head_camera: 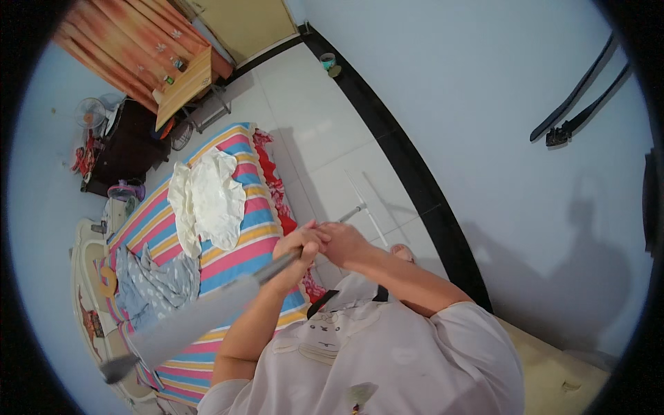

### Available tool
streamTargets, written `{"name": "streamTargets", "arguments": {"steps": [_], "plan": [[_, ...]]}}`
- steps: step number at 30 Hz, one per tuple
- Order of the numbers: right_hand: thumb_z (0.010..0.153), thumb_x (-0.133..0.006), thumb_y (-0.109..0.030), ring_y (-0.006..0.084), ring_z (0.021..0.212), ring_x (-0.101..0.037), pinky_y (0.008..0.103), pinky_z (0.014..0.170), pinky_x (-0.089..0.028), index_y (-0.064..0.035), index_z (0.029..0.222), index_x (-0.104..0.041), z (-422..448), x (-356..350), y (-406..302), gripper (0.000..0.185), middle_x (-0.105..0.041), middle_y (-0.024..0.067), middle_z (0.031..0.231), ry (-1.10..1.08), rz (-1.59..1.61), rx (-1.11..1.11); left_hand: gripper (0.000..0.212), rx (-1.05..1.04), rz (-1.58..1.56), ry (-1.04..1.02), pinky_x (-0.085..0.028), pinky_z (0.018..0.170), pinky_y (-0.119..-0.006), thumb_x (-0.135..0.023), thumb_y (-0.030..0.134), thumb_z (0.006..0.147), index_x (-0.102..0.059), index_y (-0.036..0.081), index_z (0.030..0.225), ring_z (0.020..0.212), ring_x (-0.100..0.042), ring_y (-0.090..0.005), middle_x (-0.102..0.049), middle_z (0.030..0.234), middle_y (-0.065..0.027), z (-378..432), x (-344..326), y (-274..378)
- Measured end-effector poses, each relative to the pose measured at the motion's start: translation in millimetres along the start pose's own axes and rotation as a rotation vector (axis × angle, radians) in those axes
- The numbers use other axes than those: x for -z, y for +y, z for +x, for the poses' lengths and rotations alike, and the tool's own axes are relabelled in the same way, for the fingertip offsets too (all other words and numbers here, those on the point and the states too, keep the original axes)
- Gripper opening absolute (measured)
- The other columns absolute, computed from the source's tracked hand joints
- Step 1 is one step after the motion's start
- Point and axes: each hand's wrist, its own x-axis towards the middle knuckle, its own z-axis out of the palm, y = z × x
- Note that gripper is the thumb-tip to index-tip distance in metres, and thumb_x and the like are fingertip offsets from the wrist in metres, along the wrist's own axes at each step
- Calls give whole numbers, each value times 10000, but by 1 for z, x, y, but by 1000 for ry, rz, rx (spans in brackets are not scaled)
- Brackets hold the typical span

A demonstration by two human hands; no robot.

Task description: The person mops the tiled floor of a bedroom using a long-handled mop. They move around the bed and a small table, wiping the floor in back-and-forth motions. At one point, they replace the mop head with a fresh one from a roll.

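Both of my hands are closed around the long pole (282,265) of a floor squeegee or flat mop. My left hand (295,254) grips it just above my right hand (342,244), and the two touch. A thick pale grey grip sleeve (197,319) with a dark end cap (120,368) covers the upper part, tilted up towards my left. Down on the white tile floor (332,150), the thin white crossbar head (367,210) lies ahead of my foot (402,253).
Left of me stands a bed with a striped sheet (254,233), cream pillows (215,197) and a grey blanket (155,282). A folding wooden table (184,93) is farther off. Along the black skirting (394,150) sits a can (328,61). Belts (570,124) hang on the right wall.
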Motion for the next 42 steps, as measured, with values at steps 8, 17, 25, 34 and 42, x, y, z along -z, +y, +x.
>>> {"name": "streamTargets", "arguments": {"steps": [8, 17, 25, 34, 42], "plan": [[956, -521, -265, 285, 1152, -561, 358, 926, -479, -10, 1304, -471, -72, -102, 179, 435, -548, 217, 1240, 106, 455, -657, 402, -279, -291, 626, -414, 498, -305, -502, 401, 976, -416, 111, 711, 493, -391, -129, -380, 570, -6, 23, 31, 55], [899, -497, -606, 351, 1295, -433, 462, 1041, -412, 115, 1430, -117, -64, -103, 190, 972, -321, 283, 1447, 305, 1790, -1219, 425, -436, -329, 1052, -311, 432, -206, -463, 372, 1004, -326, 139, 675, 470, -265, -61, -264, 575, 29, -20, 96, 197], [873, -669, -383, 231, 838, -605, 348, 791, -537, -19, 1014, -451, 7, -67, 202, 447, -565, 127, 934, 1120, 2332, -867, 411, -388, -535, 923, -298, 412, -201, -471, 219, 1013, -324, 141, 637, 435, -257, -62, -257, 530, 23, -95, 123, 221], [840, -528, -145, 187, 490, -439, 306, 415, -404, -116, 659, -353, -15, -117, 233, 253, -408, 35, 593, 450, 1729, -1598, 393, -465, -551, 627, -248, 349, -230, -389, 185, 1022, -332, 147, 635, 371, -232, -66, -277, 503, 29, -124, 107, 227], [890, -545, -155, 174, 489, -450, 286, 494, -511, -89, 754, -416, -8, -99, 212, 199, -435, 43, 639, 643, 1706, -1653, 410, -400, -646, 1183, -303, 425, -252, -407, 299, 1027, -369, 123, 658, 400, -254, -90, -296, 497, 11, -65, 68, 211]]}}
